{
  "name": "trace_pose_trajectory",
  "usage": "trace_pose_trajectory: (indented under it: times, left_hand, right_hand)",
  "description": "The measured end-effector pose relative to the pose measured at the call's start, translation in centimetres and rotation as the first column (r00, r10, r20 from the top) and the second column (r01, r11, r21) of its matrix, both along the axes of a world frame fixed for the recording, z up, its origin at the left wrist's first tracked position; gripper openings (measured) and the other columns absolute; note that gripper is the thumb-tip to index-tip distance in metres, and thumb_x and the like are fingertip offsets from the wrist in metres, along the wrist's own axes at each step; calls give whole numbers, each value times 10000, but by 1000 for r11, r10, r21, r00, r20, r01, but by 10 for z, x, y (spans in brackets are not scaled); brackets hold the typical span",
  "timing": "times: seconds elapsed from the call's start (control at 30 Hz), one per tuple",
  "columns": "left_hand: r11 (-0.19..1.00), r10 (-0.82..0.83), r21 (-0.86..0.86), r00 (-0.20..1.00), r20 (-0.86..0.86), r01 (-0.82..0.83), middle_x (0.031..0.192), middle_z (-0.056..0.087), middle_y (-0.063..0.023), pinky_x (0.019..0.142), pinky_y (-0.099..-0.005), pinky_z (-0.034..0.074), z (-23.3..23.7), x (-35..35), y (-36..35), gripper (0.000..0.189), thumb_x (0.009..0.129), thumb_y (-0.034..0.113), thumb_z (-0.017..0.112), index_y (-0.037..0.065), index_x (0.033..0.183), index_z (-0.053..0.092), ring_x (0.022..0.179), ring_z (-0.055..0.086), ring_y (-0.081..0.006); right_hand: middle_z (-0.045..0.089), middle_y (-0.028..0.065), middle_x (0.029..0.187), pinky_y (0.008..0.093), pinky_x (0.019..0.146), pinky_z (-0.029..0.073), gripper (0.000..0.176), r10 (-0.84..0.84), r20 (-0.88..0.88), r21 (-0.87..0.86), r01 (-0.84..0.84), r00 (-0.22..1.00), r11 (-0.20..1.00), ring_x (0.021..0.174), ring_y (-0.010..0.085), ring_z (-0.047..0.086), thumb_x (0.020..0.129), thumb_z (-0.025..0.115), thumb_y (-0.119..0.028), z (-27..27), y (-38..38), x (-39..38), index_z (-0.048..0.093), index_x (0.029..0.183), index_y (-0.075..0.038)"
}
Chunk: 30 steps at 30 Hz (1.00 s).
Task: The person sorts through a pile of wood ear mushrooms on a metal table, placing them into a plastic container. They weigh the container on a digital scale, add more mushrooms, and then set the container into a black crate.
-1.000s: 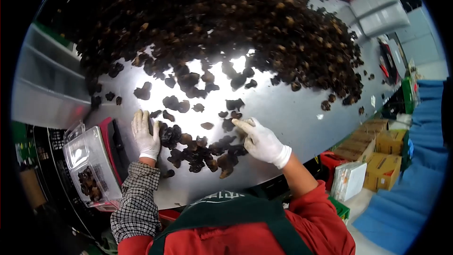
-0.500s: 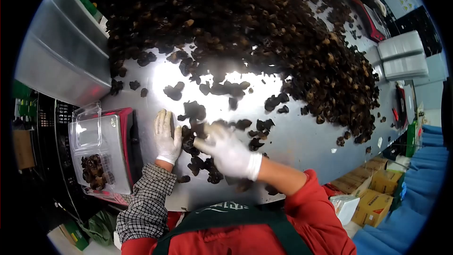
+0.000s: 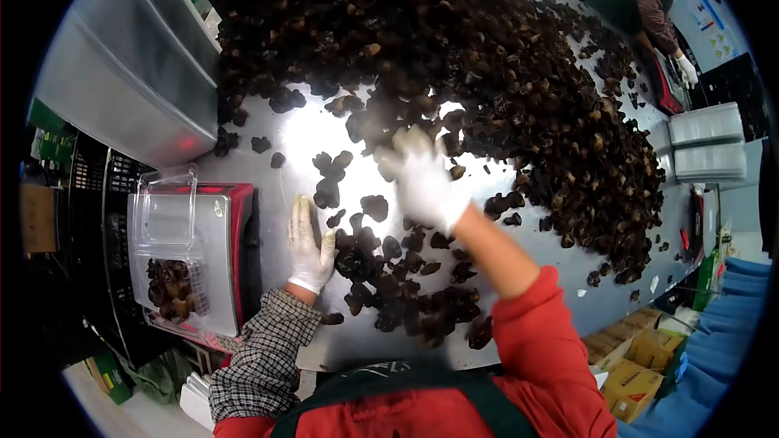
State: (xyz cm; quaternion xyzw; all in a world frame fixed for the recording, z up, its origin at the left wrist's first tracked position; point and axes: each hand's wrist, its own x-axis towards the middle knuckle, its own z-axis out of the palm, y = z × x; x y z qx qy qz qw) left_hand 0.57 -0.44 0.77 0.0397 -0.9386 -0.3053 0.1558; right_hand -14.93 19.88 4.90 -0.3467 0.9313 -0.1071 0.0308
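Dark, crinkled pieces that look like wood ear mushrooms [image 3: 389, 280] lie loosely on the metal table [image 3: 284, 122] before me. My left hand [image 3: 310, 255], in a white glove, rests flat at the left edge of this loose group, fingers stretched out and holding nothing. Reaching forward, my right hand [image 3: 430, 191], also gloved, is over the table near the front of the large mushroom heap [image 3: 454, 49]. Its fingers are blurred by motion but look spread apart. Blurred mushroom pieces lie beside its fingertips; I see none gripped.
At left, a clear plastic clamshell box [image 3: 166, 231] holding some mushrooms sits on a red-edged scale [image 3: 243, 251]. Behind it stand stacked clear containers [image 3: 130, 81]. A co-worker [image 3: 649, 0] is at the far right, near more stacked clear boxes [image 3: 710, 162]. Cardboard boxes [image 3: 633, 373] stand lower right.
My right hand has moved forward, from the loose mushrooms to the edge of the heap. More loose pieces now lie near me. My left hand stays flat on the table; the view has shifted slightly.
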Motion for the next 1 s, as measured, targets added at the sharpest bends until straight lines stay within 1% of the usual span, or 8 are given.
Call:
trace_pose_trajectory:
  times: [0.07, 0.2, 0.33, 0.37, 0.47, 0.67, 0.8, 1.0]
  left_hand:
    - [1000, -1, 23, 1000, -25, 2, 1454, 268, -292, 1113, -453, 232, -2, 1, -1, 752, 924, 401, 515, -76, 1424, 220, 1355, 274, -422]
    - [1000, -8, 20, 999, -31, 8, 1466, 230, -304, 1123, -455, 209, -4, 2, -4, 805, 925, 450, 495, -84, 1435, 173, 1380, 223, -426]
    - [1000, -9, 7, 1000, -10, 9, 1465, 226, -307, 1122, -457, 204, -2, 2, -3, 791, 926, 425, 502, -84, 1435, 175, 1372, 232, -430]
    - [1000, -10, 6, 1000, -7, 10, 1465, 226, -307, 1122, -457, 203, -2, 2, -3, 787, 926, 419, 503, -84, 1435, 175, 1372, 233, -429]
    - [1000, -3, 24, 1000, 0, 3, 1466, 226, -304, 1126, -454, 196, -4, 3, -2, 774, 927, 400, 505, -83, 1435, 175, 1373, 230, -425]
    - [997, 11, 70, 998, -57, -7, 1479, 221, -289, 1130, -447, 191, -4, 2, -3, 781, 940, 444, 475, -77, 1439, 176, 1384, 224, -411]
    - [997, 18, 74, 998, -58, -14, 1476, 226, -291, 1131, -449, 185, -5, 2, -4, 804, 941, 506, 429, -69, 1443, 179, 1382, 224, -418]
    - [999, 4, 52, 999, -45, -1, 1477, 206, -303, 1133, -446, 182, -6, 2, -4, 793, 925, 448, 484, -65, 1445, 175, 1387, 206, -419]
  right_hand:
    - [312, 240, 1439, 672, 1060, 205, 633, 280, 292, 117, -325, 915, 939, 1390, 410, 193, 751, 534, -97, 40, -1, 66, 446, 1374, -168]
    - [483, 232, 1308, 478, 987, 426, 531, 505, 314, -477, -326, 804, 816, 1164, 356, 513, 746, 533, -60, 46, 28, 95, 536, 1276, -105]
    - [592, 228, 1008, 445, 737, 536, 375, 46, 103, -474, 9, 994, 880, 892, 361, 603, 776, 484, 11, 35, 20, -18, 548, 1139, -56]
    - [578, 203, 1155, 394, 901, 494, 469, -67, 49, -358, 80, 997, 930, 1033, 374, 572, 770, 444, 46, 47, 7, -48, 555, 1210, -72]
    - [536, 181, 1163, 437, 871, 488, 492, -305, -73, -131, 294, 950, 947, 1093, 335, 518, 765, 519, -36, 15, -19, -109, 539, 1246, -137]
    - [499, 214, 1161, 455, 881, 462, 377, 257, 185, -89, -244, 949, 966, 1097, 375, 481, 730, 510, -27, 34, -49, 25, 570, 1102, -51]
    - [568, 203, 1169, 414, 918, 479, 407, 454, 223, -501, -298, 863, 813, 1065, 333, 558, 718, 501, 47, 40, -11, 73, 617, 1098, -40]
    - [606, 155, 1142, 401, 868, 500, 454, -187, 54, -272, 195, 981, 942, 1023, 321, 577, 703, 513, 59, 15, 61, -67, 622, 1126, -63]
